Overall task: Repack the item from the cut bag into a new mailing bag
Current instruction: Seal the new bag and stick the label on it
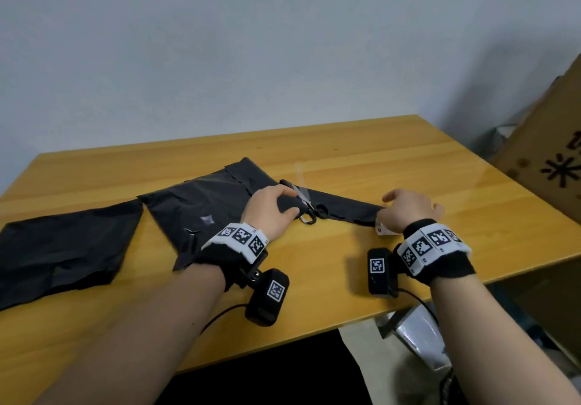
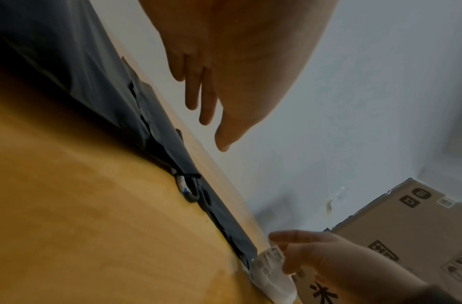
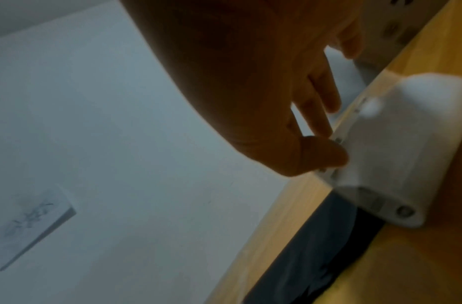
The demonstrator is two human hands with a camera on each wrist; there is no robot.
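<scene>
On the table (image 1: 345, 159), I see two black bags (image 1: 201, 203); my right hand (image 1: 408, 209) pinches one's white label (image 1: 385, 230), my left hand (image 1: 270, 209) hovers relaxed above scissors (image 1: 303, 203).

Black wristbands (image 1: 452, 268) with white coded marker strips (image 1: 242, 237), black wrist cameras (image 1: 267, 297) on thin black cables (image 1: 220, 313).
</scene>
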